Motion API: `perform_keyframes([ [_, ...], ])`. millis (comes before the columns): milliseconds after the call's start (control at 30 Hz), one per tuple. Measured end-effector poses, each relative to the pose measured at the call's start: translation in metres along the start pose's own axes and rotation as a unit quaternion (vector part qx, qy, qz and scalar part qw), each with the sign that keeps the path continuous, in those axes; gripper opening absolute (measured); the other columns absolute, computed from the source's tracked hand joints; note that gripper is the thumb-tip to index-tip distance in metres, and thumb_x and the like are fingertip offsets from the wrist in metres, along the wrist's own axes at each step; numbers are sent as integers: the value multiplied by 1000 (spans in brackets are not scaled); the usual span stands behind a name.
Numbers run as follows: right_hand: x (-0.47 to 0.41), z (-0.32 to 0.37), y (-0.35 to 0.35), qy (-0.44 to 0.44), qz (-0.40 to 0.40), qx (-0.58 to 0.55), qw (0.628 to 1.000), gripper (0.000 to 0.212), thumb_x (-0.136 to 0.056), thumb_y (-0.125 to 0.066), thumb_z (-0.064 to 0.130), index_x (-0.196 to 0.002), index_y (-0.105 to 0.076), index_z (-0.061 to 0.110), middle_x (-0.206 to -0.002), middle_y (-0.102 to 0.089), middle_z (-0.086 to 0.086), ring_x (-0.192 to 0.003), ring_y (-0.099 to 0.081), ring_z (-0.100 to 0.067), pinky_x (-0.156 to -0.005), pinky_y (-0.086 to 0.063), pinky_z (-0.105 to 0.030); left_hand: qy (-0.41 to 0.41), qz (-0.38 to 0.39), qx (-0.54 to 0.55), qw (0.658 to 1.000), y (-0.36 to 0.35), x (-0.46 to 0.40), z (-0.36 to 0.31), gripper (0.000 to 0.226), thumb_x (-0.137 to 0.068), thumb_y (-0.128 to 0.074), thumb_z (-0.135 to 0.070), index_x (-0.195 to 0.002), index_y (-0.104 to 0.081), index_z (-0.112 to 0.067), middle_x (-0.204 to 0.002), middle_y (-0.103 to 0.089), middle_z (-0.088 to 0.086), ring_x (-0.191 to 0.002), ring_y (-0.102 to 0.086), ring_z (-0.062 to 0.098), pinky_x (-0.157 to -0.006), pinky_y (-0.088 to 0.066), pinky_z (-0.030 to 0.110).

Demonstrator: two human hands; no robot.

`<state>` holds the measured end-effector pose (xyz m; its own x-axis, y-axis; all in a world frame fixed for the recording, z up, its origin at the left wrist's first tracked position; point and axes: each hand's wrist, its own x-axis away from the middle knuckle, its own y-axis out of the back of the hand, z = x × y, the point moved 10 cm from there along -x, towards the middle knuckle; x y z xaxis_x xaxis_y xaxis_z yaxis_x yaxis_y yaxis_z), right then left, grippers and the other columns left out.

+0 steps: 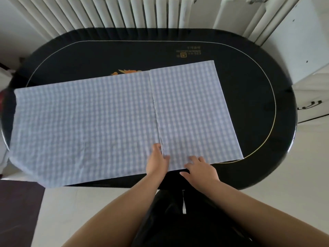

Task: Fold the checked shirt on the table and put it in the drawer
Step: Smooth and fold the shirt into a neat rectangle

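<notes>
Fingers of both hands lay on the near edge of a checked shirt spread over a black oval table.

Left hand [157, 160] rested beside the edge of a folded-over panel, thumb on the panel, whether pinching it I cannot tell; right hand [200, 168] pressed the panel with fingers spread and nearly straight. Checked shirt [85, 125] covered the table [258, 86] from its left rim to right of centre. White radiator [124, 11] stood behind; white drawer front [313, 97] at right.
</notes>
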<state>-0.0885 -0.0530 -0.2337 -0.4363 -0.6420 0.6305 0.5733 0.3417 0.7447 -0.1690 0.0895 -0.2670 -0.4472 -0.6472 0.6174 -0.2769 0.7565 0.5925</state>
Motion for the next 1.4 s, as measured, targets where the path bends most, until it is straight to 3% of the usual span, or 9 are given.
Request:
perform_keyframes([
  [233, -17, 67, -22, 136, 52, 37, 989, 53, -98, -45, 29, -145, -21, 28, -133, -38, -5, -113, -48, -29, -79, -48, -39, 91, -106, 60, 988, 55, 19, 84, 20, -95, -46, -29, -114, -46, -24, -95, -63, -2, -79, -59, 15, -60, -43, 30],
  [467, -37, 127, -25, 200, -4, 190, 961, 78, -88, -51, 14, -151, -7, 17, -139, -35, -12, -119, -42, -32, -86, -42, -38, 366, -217, 412, 806, 78, 43, 176, 52, -80, -62, -27, -124, -44, -6, -129, -48, 15, -109, -57, 32, -94, -49, 45],
  [600, -35, 138, -32, 210, -12, 276, 938, 82, -92, -50, 20, -152, 4, 10, -135, -38, -14, -114, -44, -31, -83, -43, -37, 358, -162, 497, 774, 80, 38, 171, 58, -88, -56, -39, -135, -45, -6, -138, -50, 16, -124, -51, 34, -99, -44, 46],
  [800, -43, 138, -32, 216, 9, 261, 941, 85, -93, -48, 18, -151, 13, 17, -138, -35, -13, -115, -44, -30, -87, -41, -38, 332, -225, 573, 715, 148, 17, 204, 60, -94, -42, -50, -139, -41, -12, -147, -41, 12, -131, -43, 33, -103, -40, 47],
  [933, -46, 135, -31, 212, 18, 243, 947, 91, -88, -52, 14, -151, 14, 23, -142, -32, -11, -121, -41, -30, -91, -40, -37, 252, -206, 740, 589, 174, -1, 245, 49, -91, -55, -45, -133, -50, -20, -129, -59, 6, -106, -61, 28, -85, -50, 45],
  [1033, -47, 135, -31, 211, 22, 228, 950, 91, -88, -51, 14, -151, 13, 25, -144, -30, -10, -124, -39, -30, -94, -40, -37, 176, -192, 736, 625, 210, -1, 264, 43, -97, -42, -36, -133, -46, -14, -117, -61, 2, -96, -61, 19, -82, -50, 36],
  [1200, -49, 134, -35, 205, 27, 223, 953, 89, -87, -49, 16, -151, 13, 26, -144, -30, -10, -124, -39, -31, -93, -42, -37, 330, -183, 659, 650, 245, 17, 303, 29, -93, -54, -19, -122, -57, -22, -117, -62, -7, -80, -62, 10, -36, -38, 12],
  [1300, -49, 135, -36, 201, 23, 225, 953, 89, -86, -49, 15, -151, 12, 26, -141, -32, -10, -120, -40, -30, -90, -43, -35, 322, -170, 696, 619, 257, 21, 279, 33, -97, -50, -31, -124, -54, -13, -128, -53, 9, -111, -53, 32, -67, -59, 30],
  [1400, -48, 134, -36, 198, 21, 214, 956, 88, -86, -48, 13, -151, 10, 27, -139, -34, -9, -118, -41, -29, -89, -42, -35, 251, -263, 658, 659, 269, 27, 250, 48, -86, -68, -23, -127, -50, -4, -119, -54, 18, -99, -53, 34, -84, -48, 43],
])
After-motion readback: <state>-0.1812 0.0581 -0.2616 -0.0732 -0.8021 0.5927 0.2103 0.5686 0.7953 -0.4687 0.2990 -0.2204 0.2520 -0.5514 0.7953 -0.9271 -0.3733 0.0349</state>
